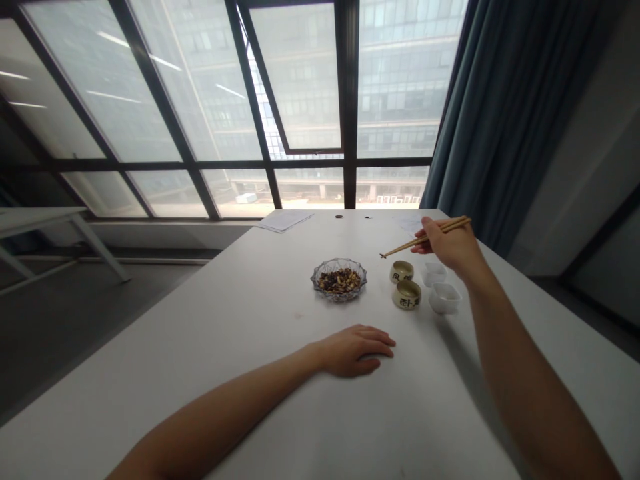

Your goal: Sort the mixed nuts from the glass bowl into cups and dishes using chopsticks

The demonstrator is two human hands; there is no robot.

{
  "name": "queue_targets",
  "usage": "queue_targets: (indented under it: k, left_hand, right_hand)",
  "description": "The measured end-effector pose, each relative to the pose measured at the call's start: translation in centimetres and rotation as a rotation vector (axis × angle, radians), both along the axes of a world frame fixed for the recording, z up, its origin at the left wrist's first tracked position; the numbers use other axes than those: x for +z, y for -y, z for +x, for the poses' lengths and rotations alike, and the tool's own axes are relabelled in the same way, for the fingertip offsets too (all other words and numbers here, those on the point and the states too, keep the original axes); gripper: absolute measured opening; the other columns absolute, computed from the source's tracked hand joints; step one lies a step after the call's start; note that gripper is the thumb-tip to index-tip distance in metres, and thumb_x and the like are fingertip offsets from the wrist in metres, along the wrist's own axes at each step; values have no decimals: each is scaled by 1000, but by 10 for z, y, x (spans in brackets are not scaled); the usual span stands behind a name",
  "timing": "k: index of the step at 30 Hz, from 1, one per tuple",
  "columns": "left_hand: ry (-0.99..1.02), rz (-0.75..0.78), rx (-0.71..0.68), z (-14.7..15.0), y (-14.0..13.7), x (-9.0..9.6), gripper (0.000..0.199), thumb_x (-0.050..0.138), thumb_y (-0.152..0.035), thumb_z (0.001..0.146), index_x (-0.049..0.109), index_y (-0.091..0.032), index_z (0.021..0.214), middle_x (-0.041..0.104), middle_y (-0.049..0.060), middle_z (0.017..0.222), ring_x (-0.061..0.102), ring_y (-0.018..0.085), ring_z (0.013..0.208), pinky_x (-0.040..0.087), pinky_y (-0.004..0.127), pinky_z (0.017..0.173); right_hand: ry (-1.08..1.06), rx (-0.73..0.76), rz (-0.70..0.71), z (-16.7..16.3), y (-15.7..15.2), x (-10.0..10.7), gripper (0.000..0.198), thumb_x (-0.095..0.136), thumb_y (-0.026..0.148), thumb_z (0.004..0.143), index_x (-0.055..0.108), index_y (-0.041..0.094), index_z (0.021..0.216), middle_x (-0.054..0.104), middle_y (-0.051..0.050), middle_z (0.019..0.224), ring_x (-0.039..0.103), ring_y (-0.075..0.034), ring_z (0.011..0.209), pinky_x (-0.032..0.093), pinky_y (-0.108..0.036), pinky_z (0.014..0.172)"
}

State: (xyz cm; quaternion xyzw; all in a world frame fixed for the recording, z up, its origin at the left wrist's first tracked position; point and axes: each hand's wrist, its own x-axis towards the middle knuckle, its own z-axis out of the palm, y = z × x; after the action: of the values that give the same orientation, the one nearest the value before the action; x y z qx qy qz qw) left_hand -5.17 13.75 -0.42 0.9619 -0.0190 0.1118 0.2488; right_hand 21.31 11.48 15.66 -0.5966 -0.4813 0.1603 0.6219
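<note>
My right hand (445, 243) is closed around a pair of wooden chopsticks (425, 237), raised over the right side of the table. A small dark piece (383, 256) sits at their tips, too small to name. Below and left of the tips stands a clear glass bowl (340, 297) holding a mix of dark and yellowish bits. Two small ceramic cups with dark characters, a far cup (401, 271) and a near cup (407, 295), stand under the chopsticks. My left hand (356, 350) lies flat on the table with its fingers stretched out, nearer me than the bowl and cups, holding nothing.
To the right of the cups stand two translucent plastic containers, a far one (434, 274) and a near one (445, 298). Papers (285, 221) lie at the white table's (240, 300) far left corner. Small dark round objects rest near the far edge, before a window. Another table (40, 217) stands left.
</note>
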Motion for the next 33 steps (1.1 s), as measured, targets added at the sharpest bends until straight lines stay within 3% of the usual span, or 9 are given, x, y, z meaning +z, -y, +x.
queue_targets:
  k: [6,11,19,33]
  left_hand:
    - [6,5,-3,0,0,1,37,56,-26,97,61,-27,134,60,7,145,52,23,138,37,38,119]
    - [7,13,-9,0,-1,-1,38,56,-25,97,60,-26,134,60,7,145,52,22,138,36,37,119]
    - [-2,1,-7,0,-2,-2,38,56,-26,97,60,-27,135,59,7,146,52,23,138,37,38,120]
    - [3,7,4,-1,0,-1,38,56,-26,97,60,-27,135,60,7,145,52,23,138,36,38,120]
  right_hand:
    - [23,-72,-183,16,26,16,29,71,36,89,65,20,66,71,-13,63,72,-27,52,67,-40,55]
    - [51,-46,-284,20,33,15,28,70,33,90,65,21,65,72,-14,65,74,-27,54,66,-38,53]
    - [119,29,-315,24,21,1,31,72,40,88,64,20,65,72,-14,62,73,-27,51,63,-34,44]
    - [157,59,-318,32,14,-7,34,72,47,85,64,21,64,71,-15,60,73,-29,51,62,-35,45]
